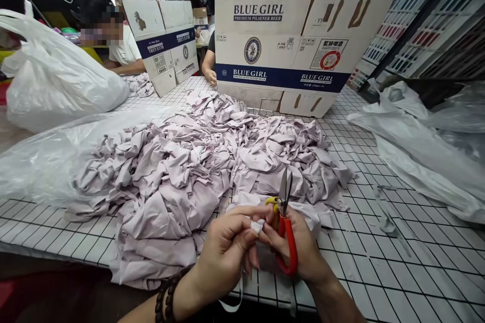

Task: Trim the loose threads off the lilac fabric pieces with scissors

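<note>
My left hand (pixel 227 247) pinches a small piece of pale fabric (pixel 257 225) between thumb and fingers, close in front of me. Red-handled scissors (pixel 290 247) sit in my right hand (pixel 303 252), their blades pointing up and away, slightly apart. The right fingertips also touch the same bit of fabric. A thin white strip (pixel 235 305) hangs down below the hands. Just beyond them spreads a large heap of pale pinkish cloth pieces (pixel 182 161). The yellow part (pixel 272 202) near the scissors' pivot is partly covered by fingers.
A large Blue Girl carton (pixel 265 50) stands behind the heap, another carton (pixel 162 45) left of it. White plastic bags lie at left (pixel 56 75) and right (pixel 417 136) on the grid-patterned table (pixel 428 272). Two people (pixel 129 45) sit across the table, one mostly behind the large carton.
</note>
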Motion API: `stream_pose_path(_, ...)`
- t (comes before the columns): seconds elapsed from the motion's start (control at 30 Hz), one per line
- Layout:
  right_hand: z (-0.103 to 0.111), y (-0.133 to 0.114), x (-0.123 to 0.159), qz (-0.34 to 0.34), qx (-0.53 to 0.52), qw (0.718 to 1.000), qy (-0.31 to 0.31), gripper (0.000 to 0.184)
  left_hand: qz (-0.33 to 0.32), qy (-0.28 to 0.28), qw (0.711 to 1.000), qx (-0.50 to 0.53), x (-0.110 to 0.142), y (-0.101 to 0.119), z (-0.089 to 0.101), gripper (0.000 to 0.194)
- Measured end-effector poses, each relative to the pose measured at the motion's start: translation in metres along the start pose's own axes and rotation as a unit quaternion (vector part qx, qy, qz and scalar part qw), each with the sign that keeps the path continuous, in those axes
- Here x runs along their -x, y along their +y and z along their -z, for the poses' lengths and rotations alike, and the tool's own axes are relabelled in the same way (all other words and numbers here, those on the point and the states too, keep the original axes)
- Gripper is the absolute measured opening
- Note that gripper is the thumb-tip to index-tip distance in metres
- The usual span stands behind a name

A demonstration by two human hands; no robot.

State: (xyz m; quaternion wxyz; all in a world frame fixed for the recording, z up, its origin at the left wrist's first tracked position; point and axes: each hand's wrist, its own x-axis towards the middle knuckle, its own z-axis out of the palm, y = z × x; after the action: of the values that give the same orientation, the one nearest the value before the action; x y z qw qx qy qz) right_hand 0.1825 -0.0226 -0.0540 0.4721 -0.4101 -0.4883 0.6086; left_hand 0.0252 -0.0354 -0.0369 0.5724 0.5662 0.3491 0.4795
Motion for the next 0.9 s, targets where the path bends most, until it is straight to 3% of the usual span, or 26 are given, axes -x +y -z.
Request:
stream_pose_path(0.1, 0.008, -0.011, 0.005, -0.013, 0.068, 0.997, 0.027, 0.028, 0.031, -0.010, 0.997, 0.070, -0.003, -0.005, 0.000, 0.031)
stream_pose_path(0.17, 0.016, -0.023, 0.014, -0.019, 0.182, 0.981, 0.056, 0.025, 0.017, 0.002, 0.999, 0.038, -0.004, -0.006, 0.002, 0.031)
stream_pose_path(0.27, 0.022, -0.039, 0.032, -0.024, 0.351, 0.934, 0.059, 0.024, -0.030, 0.024, 0.997, -0.062, -0.005, -0.006, 0.005, 0.030)
stream_pose_path(0.4, 0.012, -0.048, 0.046, -0.024, 0.480, 0.873, 0.079, 0.027, -0.072, 0.034, 0.986, -0.145, -0.006, -0.005, 0.006, 0.030)
stream_pose_path(0.5, 0.006, -0.049, 0.043, -0.048, 0.522, 0.850, 0.057, 0.026, -0.075, 0.026, 0.984, -0.161, -0.006, -0.006, 0.006, 0.033)
stream_pose_path(0.67, 0.009, -0.049, 0.036, -0.051, 0.537, 0.842, -0.008, 0.025, -0.086, 0.011, 0.985, -0.151, -0.005, -0.009, 0.008, 0.029)
stream_pose_path(0.9, 0.005, -0.051, 0.035, -0.029, 0.552, 0.834, 0.006, 0.022, -0.096, 0.013, 0.981, -0.169, -0.006, -0.008, 0.009, 0.030)
